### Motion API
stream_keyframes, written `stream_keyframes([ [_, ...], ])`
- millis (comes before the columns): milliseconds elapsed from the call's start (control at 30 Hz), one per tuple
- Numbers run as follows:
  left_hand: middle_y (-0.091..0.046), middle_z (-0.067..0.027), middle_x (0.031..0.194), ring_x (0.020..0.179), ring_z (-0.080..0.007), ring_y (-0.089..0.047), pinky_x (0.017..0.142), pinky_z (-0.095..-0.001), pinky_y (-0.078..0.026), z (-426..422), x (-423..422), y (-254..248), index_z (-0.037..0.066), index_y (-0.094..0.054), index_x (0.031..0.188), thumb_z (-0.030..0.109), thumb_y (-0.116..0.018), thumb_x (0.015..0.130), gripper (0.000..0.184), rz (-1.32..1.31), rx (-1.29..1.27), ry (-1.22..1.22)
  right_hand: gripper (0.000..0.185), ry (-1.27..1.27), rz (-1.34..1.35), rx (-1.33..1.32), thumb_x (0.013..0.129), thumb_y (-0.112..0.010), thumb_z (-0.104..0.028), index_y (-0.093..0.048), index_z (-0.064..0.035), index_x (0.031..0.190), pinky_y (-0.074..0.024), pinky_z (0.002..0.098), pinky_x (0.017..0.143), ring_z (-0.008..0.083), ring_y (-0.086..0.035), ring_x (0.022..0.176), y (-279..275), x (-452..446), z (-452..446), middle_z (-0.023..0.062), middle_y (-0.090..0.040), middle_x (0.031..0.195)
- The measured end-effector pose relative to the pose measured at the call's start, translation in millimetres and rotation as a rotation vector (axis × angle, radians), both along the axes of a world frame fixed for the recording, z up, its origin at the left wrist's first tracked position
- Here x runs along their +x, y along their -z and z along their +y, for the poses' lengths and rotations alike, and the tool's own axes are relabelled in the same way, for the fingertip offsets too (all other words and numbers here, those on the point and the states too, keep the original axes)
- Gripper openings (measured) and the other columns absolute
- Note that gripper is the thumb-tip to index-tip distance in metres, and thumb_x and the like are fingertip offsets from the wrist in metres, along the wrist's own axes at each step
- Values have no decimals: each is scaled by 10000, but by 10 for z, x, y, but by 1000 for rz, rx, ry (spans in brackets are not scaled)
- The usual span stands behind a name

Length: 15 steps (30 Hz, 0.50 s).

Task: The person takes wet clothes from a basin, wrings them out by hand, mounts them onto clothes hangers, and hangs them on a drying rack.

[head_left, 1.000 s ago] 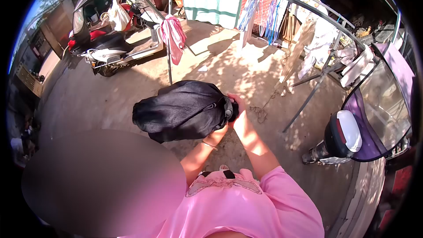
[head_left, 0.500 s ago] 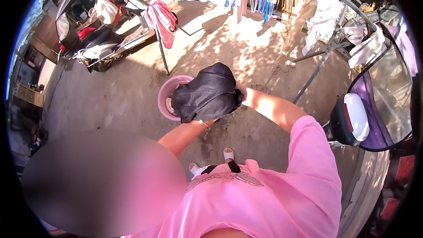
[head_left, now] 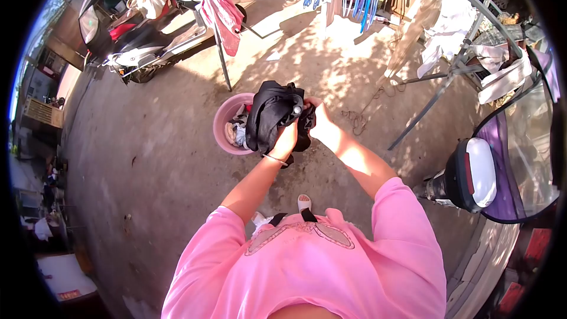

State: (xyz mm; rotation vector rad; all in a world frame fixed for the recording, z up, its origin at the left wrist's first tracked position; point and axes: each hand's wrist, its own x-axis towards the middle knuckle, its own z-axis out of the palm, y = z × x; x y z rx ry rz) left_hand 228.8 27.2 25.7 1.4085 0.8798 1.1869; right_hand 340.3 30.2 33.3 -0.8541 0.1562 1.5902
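A bunched black garment (head_left: 269, 115) hangs in front of me, gripped by both hands. My left hand (head_left: 287, 136) is closed on its near side, with folds covering part of the fingers. On the right edge of the cloth, my right hand (head_left: 321, 119) is closed on a gathered part. What kind of garment it is, I cannot tell. Below and to the left stands a pink bucket (head_left: 221, 130), partly hidden by the black cloth. Inside it lie crumpled clothes (head_left: 238, 133) in white, beige and some red.
A metal rack frame with a pink cloth (head_left: 223, 20) stands ahead. Blue and white hangers (head_left: 360, 0) hang at the back, with light clothes (head_left: 446, 29) to the right. A scooter (head_left: 142, 53) is at left; another vehicle's rear box (head_left: 477, 174) is at right. Concrete ground (head_left: 147, 159) lies between.
The black garment has gone from spread over my hands to bunched up, uncovering both hands. More of the clothes in the bucket show. My view has shifted slightly.
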Motion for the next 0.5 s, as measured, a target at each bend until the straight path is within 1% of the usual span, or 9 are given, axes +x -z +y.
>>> stream_keyframes([
  [33, -622, -71, 1011, 923, -181, -574, 850, -329, -435, 9, 2, -24, 10, -614, 1042, 182, -561, 893, 233, -223, -227, 11, 156, 164, -74, -58, 812, -548, -150, -530, -103, 664, -432, 270, 527, 148, -520, 553, -46, -12, 8, 56, -527, 603],
  [100, -589, -108, 1118, 1044, -206, -560, 921, -351, -414, -56, -87, -206, 45, -569, 1159, 349, -504, 919, 393, -232, -646, 74, 166, 314, -238, 144, 801, -566, -114, -504, -69, 654, -417, 276, 511, 147, -476, 506, -112, -48, 19, 39, -468, 551],
  [167, -557, -173, 1177, 1109, -291, -534, 969, -402, -401, -32, -177, -71, 22, -459, 1263, 542, -429, 894, 638, -355, -965, 291, 170, 293, -420, 238, 789, -584, -88, -487, -47, 655, -407, 274, 502, 146, -465, 505, -252, -75, -28, 38, -457, 555],
  [233, -466, -279, 1257, 1173, -396, -464, 1025, -474, -348, -107, -273, 37, -51, -340, 1311, 753, -327, 789, 958, -584, -1447, 598, 186, 69, -728, 527, 805, -591, -61, -504, -26, 645, -406, 248, 494, 107, -490, 494, -330, -160, -92, 27, -503, 558],
  [300, -479, -284, 1234, 1152, -395, -480, 1017, -498, -349, -260, -261, 131, -25, -388, 1282, 759, -333, 781, 933, -880, -1425, 728, 185, -198, -1149, 677, 825, -601, -107, -564, 19, 696, -411, 240, 496, 82, -521, 521, -195, -289, -137, 24, -563, 585],
  [367, -550, -191, 1180, 1099, -342, -529, 1003, -468, -373, -389, -221, -209, 32, -506, 1182, 572, -395, 867, 635, -1037, -1197, 528, 105, -160, -1057, 686, 810, -613, -53, -591, 30, 749, -415, 226, 511, 66, -528, 539, -306, -444, -291, 24, -572, 594],
  [433, -614, -135, 1043, 1000, -276, -582, 943, -441, -429, -314, -276, 177, 68, -583, 1022, 428, -420, 893, 416, -1490, -1114, 446, 107, -47, -1030, 737, 821, -602, -33, -575, 37, 744, -424, 222, 549, 70, -542, 578, -221, -510, -422, 31, -572, 614],
  [467, -619, -98, 907, 899, -218, -602, 848, -392, -485, -243, -274, 261, 55, -572, 902, 275, -457, 885, 249, -1411, -1035, 274, 115, 74, -979, 727, 832, -584, -6, -559, 37, 728, -438, 228, 636, 77, -557, 674, -267, -566, -520, 54, -582, 680],
  [500, -615, -103, 875, 856, -231, -608, 795, -379, -504, -189, -285, 202, 49, -560, 894, 258, -435, 885, 244, -1415, -1130, 182, 79, 182, -1038, 674, 821, -590, 21, -555, 31, 751, -444, 253, 734, 116, -566, 738, -212, -581, -598, 88, -595, 801],
])
